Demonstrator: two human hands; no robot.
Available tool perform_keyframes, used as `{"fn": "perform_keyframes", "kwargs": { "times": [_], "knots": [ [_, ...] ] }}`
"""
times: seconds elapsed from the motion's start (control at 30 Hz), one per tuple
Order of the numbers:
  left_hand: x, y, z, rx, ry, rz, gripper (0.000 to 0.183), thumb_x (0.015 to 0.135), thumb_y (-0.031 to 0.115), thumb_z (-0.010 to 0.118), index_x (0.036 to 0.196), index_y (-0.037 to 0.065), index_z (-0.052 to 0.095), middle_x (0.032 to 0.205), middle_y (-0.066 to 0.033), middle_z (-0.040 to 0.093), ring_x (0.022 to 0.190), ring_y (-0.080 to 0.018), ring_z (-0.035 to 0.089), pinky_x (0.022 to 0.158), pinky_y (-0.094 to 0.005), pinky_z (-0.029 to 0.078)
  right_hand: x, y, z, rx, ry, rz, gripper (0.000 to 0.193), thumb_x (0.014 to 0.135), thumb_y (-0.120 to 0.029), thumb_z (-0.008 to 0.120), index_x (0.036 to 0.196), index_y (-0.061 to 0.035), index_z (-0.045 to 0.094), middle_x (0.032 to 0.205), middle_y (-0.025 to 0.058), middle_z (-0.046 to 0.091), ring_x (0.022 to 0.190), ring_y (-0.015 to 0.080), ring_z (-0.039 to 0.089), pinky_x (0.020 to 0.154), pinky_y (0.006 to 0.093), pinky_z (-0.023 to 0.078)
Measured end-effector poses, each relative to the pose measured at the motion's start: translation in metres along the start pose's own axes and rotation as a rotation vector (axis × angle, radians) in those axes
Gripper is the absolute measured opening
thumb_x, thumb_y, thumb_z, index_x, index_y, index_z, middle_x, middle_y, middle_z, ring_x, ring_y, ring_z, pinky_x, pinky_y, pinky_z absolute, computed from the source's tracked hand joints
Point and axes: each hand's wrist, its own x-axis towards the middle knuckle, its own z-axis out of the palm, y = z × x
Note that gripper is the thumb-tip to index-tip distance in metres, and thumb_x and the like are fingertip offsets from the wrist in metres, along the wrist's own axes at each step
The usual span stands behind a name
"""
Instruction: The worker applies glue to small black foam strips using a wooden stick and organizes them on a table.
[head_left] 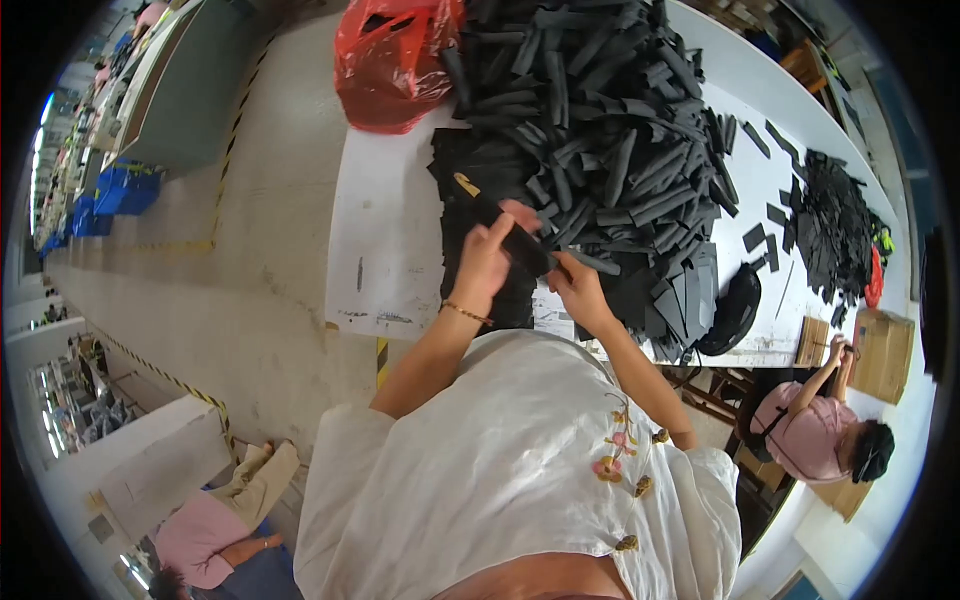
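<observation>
A black flat strip (pixel 524 248) of what looks like fabric or foam slants between my two hands over the table. My left hand (pixel 484 258) is closed on its upper left part, the fingers slightly blurred. At the strip's lower right end, my right hand (pixel 580 288) pinches the edge between thumb and fingers. Beneath my hands lies a stack of black sheets (pixel 468 270), with a small tan piece (pixel 465 184) near its top. Just beyond, a big heap of curled dark grey strips (pixel 610 140) covers the table's middle.
A red plastic bag (pixel 390 75) rests on the white table's (pixel 385 220) far left corner. Flat grey pieces (pixel 685 295) and a black rounded object (pixel 735 312) lie at right, before another dark pile (pixel 835 225). Co-workers in pink sit at right (pixel 815 430) and lower left (pixel 205 535).
</observation>
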Motion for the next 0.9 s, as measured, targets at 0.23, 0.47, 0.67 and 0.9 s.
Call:
{"fn": "perform_keyframes", "kwargs": {
  "times": [0.23,0.47,0.67,0.9],
  "knots": [
    [0.018,0.003,0.006,-0.048,0.344,0.112,0.026,0.093,0.026,0.063,0.096,0.0,0.062,0.064,-0.0024,0.055,0.057,-0.0153,0.056,0.057,-0.0292,0.049,-0.02,-0.002,0.026,-0.397,0.147,-0.178,0.011,0.091,-0.009,0.057,0.09,0.0012,0.054,0.074,0.0268,0.059,0.069,0.0448,0.059,0.054,0.0466,0.044],
    [0.021,-0.004,0.0,-0.127,0.371,-0.074,0.028,0.09,0.033,0.067,0.095,0.006,0.063,0.049,0.0077,0.031,0.037,-0.0041,0.026,0.037,-0.021,0.021,-0.097,-0.034,-0.036,-0.334,-0.067,0.06,0.011,0.091,-0.008,0.058,0.091,0.002,0.054,0.068,0.025,0.057,0.067,0.0434,0.059,0.053,0.0457,0.044],
    [0.029,-0.002,0.028,-0.082,0.252,-0.101,0.032,0.089,0.037,0.067,0.096,0.006,0.063,0.05,0.0078,0.03,0.037,-0.0037,0.026,0.037,-0.0207,0.021,-0.126,-0.021,-0.04,-0.617,0.056,-0.084,0.016,0.09,-0.011,0.062,0.098,-0.002,0.053,0.067,0.022,0.059,0.059,0.0374,0.061,0.048,0.0426,0.047],
    [0.056,0.028,-0.047,-0.217,0.391,0.287,0.034,0.093,0.038,0.059,0.099,0.004,0.057,0.06,0.0035,0.042,0.045,-0.0065,0.037,0.041,-0.0229,0.029,-0.139,-0.022,-0.043,-0.432,0.032,0.021,0.013,0.091,-0.013,0.061,0.093,-0.0004,0.056,0.067,0.0225,0.058,0.058,0.037,0.06,0.049,0.0389,0.045]
  ]
}}
